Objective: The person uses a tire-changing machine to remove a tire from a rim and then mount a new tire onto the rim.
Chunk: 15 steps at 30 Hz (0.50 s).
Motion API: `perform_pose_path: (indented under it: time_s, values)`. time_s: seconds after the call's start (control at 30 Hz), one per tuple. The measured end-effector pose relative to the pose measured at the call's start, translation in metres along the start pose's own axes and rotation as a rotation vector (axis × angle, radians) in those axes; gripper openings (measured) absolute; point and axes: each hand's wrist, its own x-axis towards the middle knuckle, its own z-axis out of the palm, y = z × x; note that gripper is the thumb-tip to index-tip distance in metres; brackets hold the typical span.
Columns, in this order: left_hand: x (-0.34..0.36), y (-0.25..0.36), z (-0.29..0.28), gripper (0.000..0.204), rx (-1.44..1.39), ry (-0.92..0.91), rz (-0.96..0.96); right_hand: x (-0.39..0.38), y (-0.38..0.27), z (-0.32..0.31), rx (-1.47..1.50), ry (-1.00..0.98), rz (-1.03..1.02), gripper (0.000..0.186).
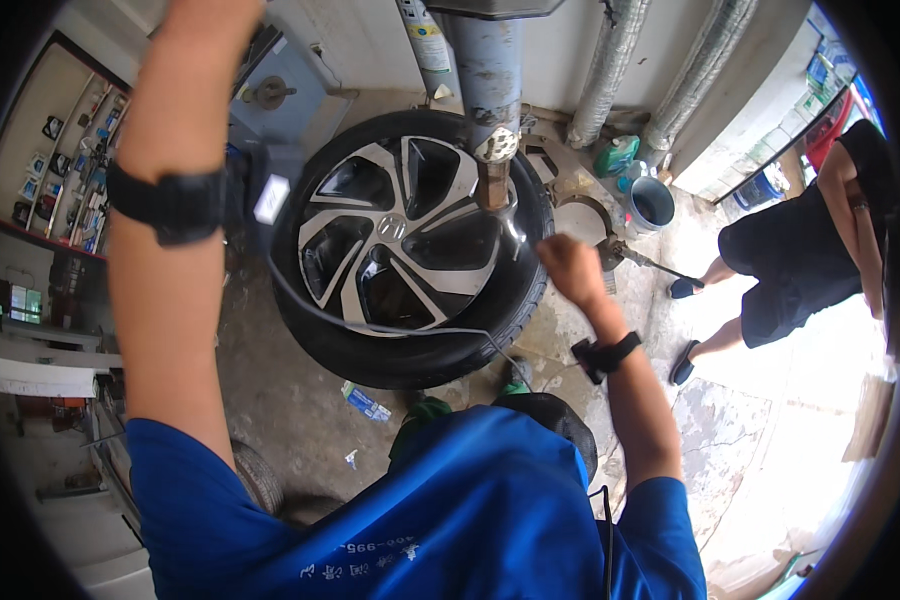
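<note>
A car wheel, its black tyre (410, 372) fitted round a silver-and-black spoked alloy rim (393, 228), lies flat in front of me. Over its right side comes down a grey machine post (488, 80) with a shiny metal mounting head (513, 235) at the tyre's inner edge. My right hand (573, 270) is closed beside that head, above the tyre's right edge; what its fingers hold, if anything, is hidden. Raised past the wheel's left side, my left hand (210, 14) is mostly cut off by the upper edge, and its fingers do not show.
A dark cable crosses the wheel from my left arm's strap (175, 207). Beyond my right hand are a grey bucket (651, 205), a green jug (617, 155) and a metal bar (660, 265). Another person in dark shorts (785, 255) stands at right. Shelves (55, 150) line the left.
</note>
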Motion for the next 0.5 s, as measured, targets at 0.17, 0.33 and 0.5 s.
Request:
perform_pose_path:
  time_s: [0.17, 0.33, 0.5]
  values:
    - [-0.124, -0.063, -0.06, 0.066, -0.066, -0.141, -0.289, -0.01, -0.011, 0.07, -0.161, 0.149, 0.22, 0.04]
    - [-0.184, -0.154, -0.132, 0.062, -0.172, -0.088, -0.537, -0.015, -0.016, 0.103, -0.303, 0.38, 0.3, 0.044]
    - [-0.187, -0.202, -0.147, 0.062, -0.197, -0.067, -0.862, -0.014, -0.022, 0.121, -0.368, 0.487, 0.318, 0.041]
